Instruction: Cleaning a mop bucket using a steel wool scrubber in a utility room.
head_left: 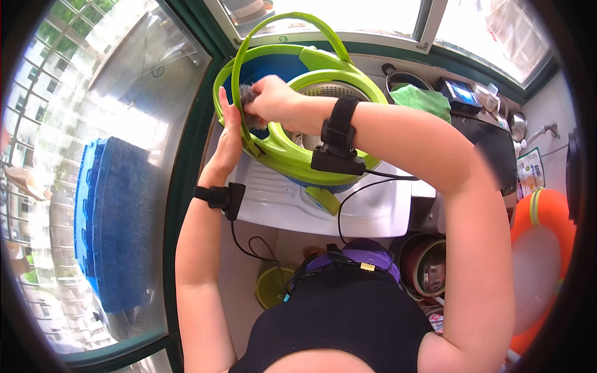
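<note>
A green and blue spin mop bucket [345, 70] with a perforated metal basket [343, 88] stands on a white ribbed sink board [280, 200], its green handle [298, 16] raised. My right hand [275, 100] grips a grey fuzzy cloth or scrubber [252, 109] against the inner side of the bucket's left rim. Flat against the outside of that rim and the handle's foot rests my left hand [229, 133], its fingers pointing up. Part of the grey piece is hidden behind the handle and my fingers.
Right of the bucket are a green cloth [419, 100] over a pan and a small box with a screen [461, 95]. A tap [543, 133] juts from the right wall. A glass window with a green frame [186, 140] borders the left. Cables hang from both wrist straps.
</note>
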